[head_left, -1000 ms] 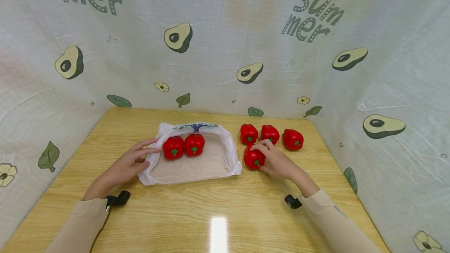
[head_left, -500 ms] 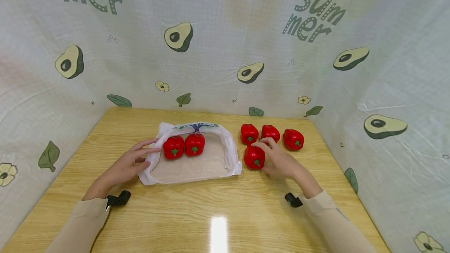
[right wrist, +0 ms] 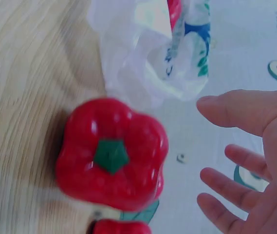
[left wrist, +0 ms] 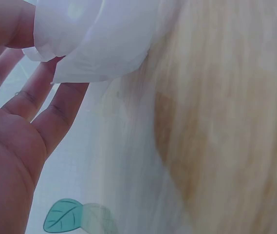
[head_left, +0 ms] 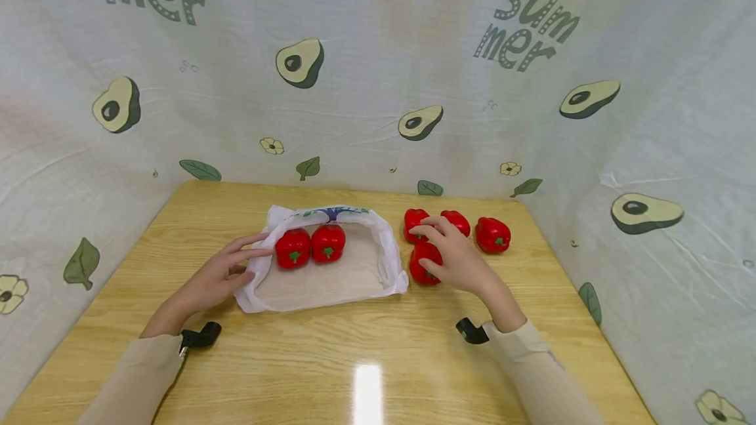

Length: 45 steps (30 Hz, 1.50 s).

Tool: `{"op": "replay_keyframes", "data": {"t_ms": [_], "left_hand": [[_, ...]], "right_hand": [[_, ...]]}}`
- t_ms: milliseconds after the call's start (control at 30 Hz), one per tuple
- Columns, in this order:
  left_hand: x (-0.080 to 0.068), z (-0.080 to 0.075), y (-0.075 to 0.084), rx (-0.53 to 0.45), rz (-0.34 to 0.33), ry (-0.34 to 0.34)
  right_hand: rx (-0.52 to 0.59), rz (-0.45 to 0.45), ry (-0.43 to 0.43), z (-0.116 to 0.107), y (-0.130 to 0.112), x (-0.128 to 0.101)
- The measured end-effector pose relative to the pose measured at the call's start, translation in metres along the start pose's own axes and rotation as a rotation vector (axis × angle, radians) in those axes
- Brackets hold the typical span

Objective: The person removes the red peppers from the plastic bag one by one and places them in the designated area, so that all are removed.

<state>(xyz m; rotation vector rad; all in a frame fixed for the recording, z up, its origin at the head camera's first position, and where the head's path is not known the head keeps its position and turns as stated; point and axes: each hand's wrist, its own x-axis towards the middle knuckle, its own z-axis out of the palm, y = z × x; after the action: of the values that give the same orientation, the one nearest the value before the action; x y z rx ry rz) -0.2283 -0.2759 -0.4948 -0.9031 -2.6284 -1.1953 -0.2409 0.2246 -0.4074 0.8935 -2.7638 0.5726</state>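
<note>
My left hand (head_left: pixel 215 281) touches the left side of a white plastic bag (head_left: pixel 391 261) with fairly straight fingers; the bag hides their tips in the left wrist view. The bag lies with its mouth held wide. Inside, at its left, sit two red bell peppers (head_left: pixel 292 249) (head_left: pixel 328 243) with green stems. My right hand (head_left: pixel 463 261) hovers over the nearest loose pepper (head_left: pixel 422 262), just right of the bag. Its fingers are spread and loosely bent. The right wrist view shows a gap between this hand (right wrist: pixel 255 161) and the pepper (right wrist: pixel 111 156).
Behind my right hand stand two more red peppers (head_left: pixel 413 225) (head_left: pixel 456 222), partly covered by it. Another pepper (head_left: pixel 493 235) lies farther right. The wooden table (head_left: pixel 295 359) meets a printed cloth (head_left: pixel 354 84) at its back and sides.
My right hand has let go of the nearest pepper and shifted slightly up and left above it. The pepper has stayed in place. My left hand and the bag have barely moved.
</note>
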Motion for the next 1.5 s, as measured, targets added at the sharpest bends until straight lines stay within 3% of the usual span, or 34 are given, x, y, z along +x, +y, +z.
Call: {"op": "replay_keyframes", "data": {"t_ms": [267, 800, 1500], "left_hand": [[0.003, -0.001, 0.003, 0.015, 0.001, -0.003], [0.001, 0.001, 0.0, 0.018, 0.008, -0.021], [-0.006, 0.0, -0.004, -0.01, 0.011, -0.014]], "right_hand": [[0.073, -0.057, 0.006, 0.02, -0.029, 0.021], [0.201, -0.092, -0.089, 0.061, -0.068, 0.059], [0.173, -0.076, -0.132, 0.089, -0.09, 0.094]]}}
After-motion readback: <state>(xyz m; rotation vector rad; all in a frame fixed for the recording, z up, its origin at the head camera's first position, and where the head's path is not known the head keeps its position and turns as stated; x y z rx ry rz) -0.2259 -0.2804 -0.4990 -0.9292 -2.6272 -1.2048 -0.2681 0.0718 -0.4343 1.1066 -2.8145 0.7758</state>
